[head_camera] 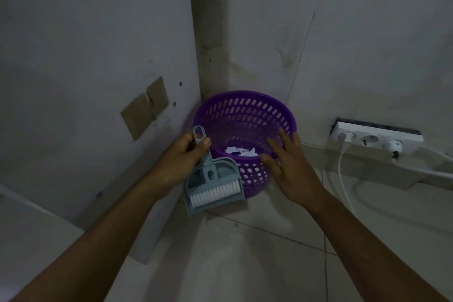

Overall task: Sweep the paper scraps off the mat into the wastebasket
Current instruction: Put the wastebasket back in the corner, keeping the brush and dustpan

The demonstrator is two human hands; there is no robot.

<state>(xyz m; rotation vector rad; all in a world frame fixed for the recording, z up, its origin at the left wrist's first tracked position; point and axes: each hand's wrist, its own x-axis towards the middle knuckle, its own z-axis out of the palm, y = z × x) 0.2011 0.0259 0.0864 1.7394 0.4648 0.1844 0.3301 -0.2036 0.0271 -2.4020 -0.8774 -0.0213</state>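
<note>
Purple wastebasket (pixel 247 108) in the wall corner; white paper scraps (pixel 241 151) lie at its bottom, partly hidden by the near rim. Left hand (pixel 182 157) grips the handles of dustpan (pixel 224 167) and nested brush (pixel 215 193), beside the basket. Right hand (pixel 286 167), fingers spread, is at the rim; contact unclear in the dim light.

Purple perforated plastic wastebasket (pixel 245 115) wedged in wall corner; open tiled floor (pixel 257 252) in front; white power strip (pixel 377 136) crowds right.
</note>
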